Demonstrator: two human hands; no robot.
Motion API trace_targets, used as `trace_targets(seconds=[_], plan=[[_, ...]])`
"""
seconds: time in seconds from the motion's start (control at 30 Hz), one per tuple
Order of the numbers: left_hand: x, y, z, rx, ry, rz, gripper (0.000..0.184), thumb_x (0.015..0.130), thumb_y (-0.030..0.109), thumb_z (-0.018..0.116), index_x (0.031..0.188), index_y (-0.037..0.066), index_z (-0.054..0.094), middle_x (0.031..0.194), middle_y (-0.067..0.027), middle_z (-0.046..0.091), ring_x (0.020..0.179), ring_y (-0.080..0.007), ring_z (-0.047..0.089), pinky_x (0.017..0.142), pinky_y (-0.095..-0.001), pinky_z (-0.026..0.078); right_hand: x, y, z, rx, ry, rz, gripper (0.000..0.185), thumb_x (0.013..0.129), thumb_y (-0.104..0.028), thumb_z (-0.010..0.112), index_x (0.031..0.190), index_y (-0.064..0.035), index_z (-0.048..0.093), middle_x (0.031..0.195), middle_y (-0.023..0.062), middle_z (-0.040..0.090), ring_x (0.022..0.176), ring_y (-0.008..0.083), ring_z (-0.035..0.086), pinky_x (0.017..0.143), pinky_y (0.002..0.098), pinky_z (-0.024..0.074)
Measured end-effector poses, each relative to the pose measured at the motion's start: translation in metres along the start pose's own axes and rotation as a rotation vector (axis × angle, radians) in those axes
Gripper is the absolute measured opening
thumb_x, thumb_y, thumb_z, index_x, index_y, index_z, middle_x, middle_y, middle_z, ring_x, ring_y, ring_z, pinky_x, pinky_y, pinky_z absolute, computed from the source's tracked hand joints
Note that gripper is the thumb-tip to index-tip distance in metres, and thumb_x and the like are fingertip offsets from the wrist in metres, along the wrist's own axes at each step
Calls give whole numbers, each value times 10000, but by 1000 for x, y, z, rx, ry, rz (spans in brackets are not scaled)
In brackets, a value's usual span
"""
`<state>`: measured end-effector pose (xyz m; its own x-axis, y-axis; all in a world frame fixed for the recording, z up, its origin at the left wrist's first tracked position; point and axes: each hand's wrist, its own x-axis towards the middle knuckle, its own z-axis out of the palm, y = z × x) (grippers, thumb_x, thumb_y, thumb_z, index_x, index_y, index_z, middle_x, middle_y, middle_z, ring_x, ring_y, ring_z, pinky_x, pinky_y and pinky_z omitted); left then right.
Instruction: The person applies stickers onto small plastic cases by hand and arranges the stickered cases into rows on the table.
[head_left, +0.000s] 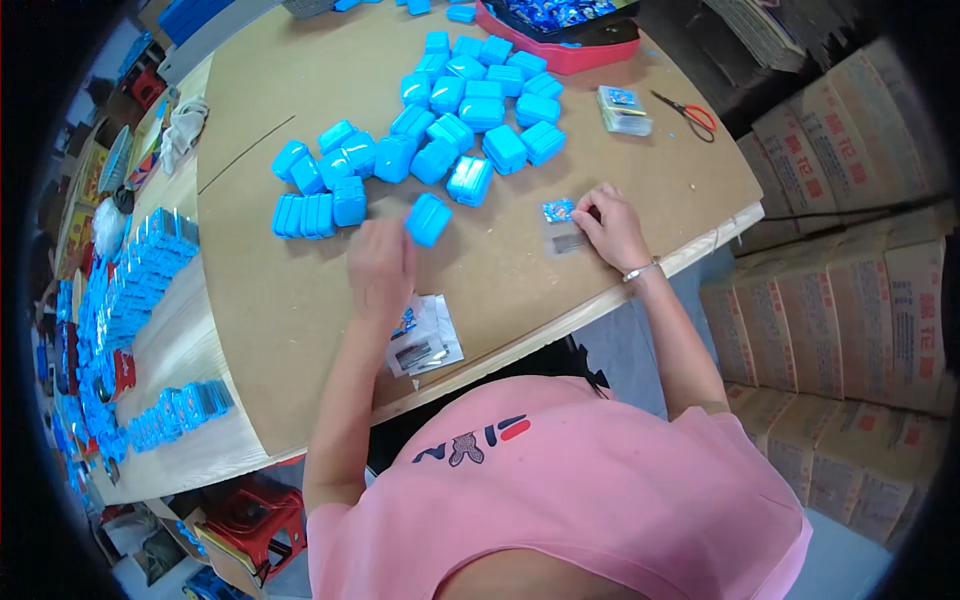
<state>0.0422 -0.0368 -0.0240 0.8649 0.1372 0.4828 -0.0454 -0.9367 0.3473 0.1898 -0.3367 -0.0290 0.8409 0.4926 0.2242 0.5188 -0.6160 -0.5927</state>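
One blue box (429, 220) (seemingly pinched) touches left hand (382, 262).

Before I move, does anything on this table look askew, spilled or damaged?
Nothing looks spilled or damaged. The plastic packets by the table's near edge lie crooked and overlapping, and the blue cases sit at mixed angles.

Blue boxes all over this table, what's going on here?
A person has the left hand at one blue box; whether it is gripped is unclear. The right hand has its fingers at a small clear bag. More boxes lie loosely grouped beyond, and scissors rest off to the right.
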Motion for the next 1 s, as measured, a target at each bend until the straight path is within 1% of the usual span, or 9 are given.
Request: trace_targets(seconds=[0.03, 0.17, 0.23, 0.37, 0.53, 0.7, 0.83, 0.87, 1.0], plan=[[-2, 0, -4, 16, 4, -14, 362, 748, 134, 690, 1073, 37, 564, 1034, -129, 596, 945, -283, 562, 823, -378, 459, 2, -4, 1, 12, -10, -15, 69, 796, -92, 637, 794, -29, 608, 818, 71, 506, 709, 207, 487, 672, 294, 427], [8, 10, -21, -97, -54, 279, 309, 742, 98, 669, 1031, 57, 568, 1058, -107, 592, 969, -295, 544, 845, -385, 445, 10, -16, -5, -21, 40, -63, 96, 793, -92, 636, 846, -28, 588, 807, 70, 502, 709, 205, 491, 660, 292, 420], [8, 31, -16, -166, 16, 231, 265, 745, 38, 638, 997, 66, 561, 1051, -83, 575, 981, -300, 527, 858, -388, 433, 13, -12, -5, -15, -4, -62, 99, 800, -91, 632, 858, -29, 583, 802, 65, 508, 707, 194, 493, 658, 288, 418], [9, 39, 10, -156, 42, 232, 286, 730, 77, 669, 992, 68, 555, 1053, -75, 556, 969, -301, 524, 859, -386, 431, 18, -8, -5, -20, -143, -56, 107, 819, -88, 621, 894, -33, 568, 788, 48, 525, 702, 161, 497, 651, 273, 412], [1, 46, -5, -59, -128, 451, 307, 723, 101, 685, 997, 71, 548, 1071, -81, 542, 983, -313, 513, 877, -389, 421, 4, -26, -3, 392, -164, 109, 93, 843, -66, 601, 918, -34, 556, 782, 14, 551, 690, 107, 489, 637, 245, 404], [-9, 72, -28, -286, -164, 312, 287, 746, 76, 694, 996, 59, 555, 1036, -92, 569, 923, -244, 541, 823, -348, 447, 4, -73, 9, 738, -134, 67, 62, 852, -25, 590, 905, -37, 560, 790, -3, 567, 674, 69, 467, 627, 214, 395], [4, 85, -35, -1242, -197, -662, 201, 791, 35, 687, 970, 35, 595, 918, -76, 617, 787, -131, 558, 698, -254, 463, 6, -116, 12, 743, -206, -178, 101, 835, 1, 606, 921, -38, 570, 795, 0, 560, 688, 67, 474, 634, 196, 398], [2, 84, -36, -1237, -186, -670, 201, 791, 35, 687, 970, 35, 595, 918, -76, 617, 787, -131, 558, 698, -254, 463, 7, -121, 13, 748, -218, -183, 101, 835, 1, 606, 921, -38, 570, 795, 0, 560, 688, 67, 474, 634, 196, 398], [-8, 78, -36, -1394, -33, -635, 123, 814, 31, 687, 925, 9, 638, 777, -45, 632, 672, -51, 529, 595, -174, 432, 9, -131, 15, 1153, -280, 126, 105, 822, -7, 635, 916, -34, 597, 759, -8, 558, 666, 54, 469, 622, 167, 388]])
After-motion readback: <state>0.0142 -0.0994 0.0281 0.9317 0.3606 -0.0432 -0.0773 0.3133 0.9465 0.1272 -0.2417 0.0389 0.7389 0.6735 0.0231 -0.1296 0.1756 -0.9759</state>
